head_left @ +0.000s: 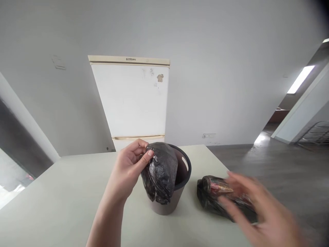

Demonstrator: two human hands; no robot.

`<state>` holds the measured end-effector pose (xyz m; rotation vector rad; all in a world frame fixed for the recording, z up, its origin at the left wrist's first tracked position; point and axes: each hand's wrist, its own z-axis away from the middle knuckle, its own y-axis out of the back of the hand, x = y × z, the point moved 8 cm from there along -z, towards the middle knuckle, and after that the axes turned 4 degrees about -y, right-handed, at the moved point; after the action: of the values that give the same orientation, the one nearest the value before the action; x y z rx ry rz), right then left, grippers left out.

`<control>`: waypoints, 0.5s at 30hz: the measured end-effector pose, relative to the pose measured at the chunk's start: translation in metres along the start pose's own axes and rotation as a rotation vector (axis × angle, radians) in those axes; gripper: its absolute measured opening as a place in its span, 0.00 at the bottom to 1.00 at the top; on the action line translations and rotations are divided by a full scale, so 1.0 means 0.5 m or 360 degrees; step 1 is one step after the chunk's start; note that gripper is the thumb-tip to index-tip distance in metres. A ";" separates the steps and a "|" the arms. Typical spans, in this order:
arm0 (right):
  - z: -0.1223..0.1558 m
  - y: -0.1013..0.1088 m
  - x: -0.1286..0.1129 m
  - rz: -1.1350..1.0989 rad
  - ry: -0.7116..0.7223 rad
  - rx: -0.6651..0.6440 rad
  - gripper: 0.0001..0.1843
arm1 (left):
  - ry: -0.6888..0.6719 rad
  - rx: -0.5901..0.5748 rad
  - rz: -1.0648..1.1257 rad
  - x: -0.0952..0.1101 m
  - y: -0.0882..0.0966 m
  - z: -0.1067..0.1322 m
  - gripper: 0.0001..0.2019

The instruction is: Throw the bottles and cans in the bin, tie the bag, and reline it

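My left hand [130,164] pinches a crumpled black plastic bag [160,175] that hangs over the near rim of a small grey bin [183,171] standing on the pale table [64,192]. My right hand [253,206] is blurred by motion, its fingers stretched out over a roll of black bags [214,197] with a reddish label, which lies on the table to the right of the bin. Whether that hand touches the roll is unclear.
A white fridge [133,99] stands against the grey wall behind the table. The table's right edge runs close to the roll; beyond it is grey floor and a doorway at the right. A dark window area is at far left.
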<state>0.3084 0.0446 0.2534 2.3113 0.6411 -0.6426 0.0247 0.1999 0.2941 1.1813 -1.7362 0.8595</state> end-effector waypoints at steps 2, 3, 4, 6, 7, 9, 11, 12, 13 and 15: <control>-0.038 -0.078 -0.107 -0.0006 0.0330 -0.0233 0.36 | -0.0003 0.0028 -0.0047 0.001 -0.006 0.002 0.16; -0.057 -0.114 -0.145 -0.0039 0.0435 -0.0350 0.36 | -0.0006 0.0028 -0.0054 0.002 -0.010 0.002 0.17; -0.075 -0.146 -0.175 -0.0102 0.0524 -0.0470 0.31 | -0.0003 0.0018 -0.0051 0.002 -0.014 0.004 0.17; -0.114 -0.189 -0.206 -0.0330 0.0575 -0.0624 0.14 | 0.0004 -0.0016 -0.0030 0.003 -0.019 0.006 0.19; -0.134 -0.201 -0.205 -0.0451 0.0505 -0.0653 0.10 | 0.0003 -0.0033 -0.0021 0.005 -0.020 0.007 0.19; -0.170 -0.211 -0.184 -0.0656 0.0236 -0.0621 0.16 | 0.0000 -0.0039 -0.0036 0.008 -0.021 0.008 0.19; -0.180 -0.217 -0.171 -0.0765 0.0026 -0.0636 0.16 | -0.0023 0.0022 -0.0077 0.014 -0.016 0.008 0.20; -0.176 -0.221 -0.176 -0.0790 -0.0005 -0.0682 0.15 | -0.0036 0.0065 -0.0098 0.018 -0.014 0.008 0.20; -0.168 -0.225 -0.186 -0.0798 0.0000 -0.0738 0.15 | -0.0043 0.0101 -0.0114 0.020 -0.012 0.007 0.20; -0.151 -0.237 -0.208 -0.0760 0.0034 -0.0838 0.17 | -0.0044 0.0121 -0.0133 0.022 -0.013 0.006 0.21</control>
<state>0.1803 0.1479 0.3123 1.6853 1.2287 -0.5707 0.0279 0.1913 0.3034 1.3122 -1.6768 0.8690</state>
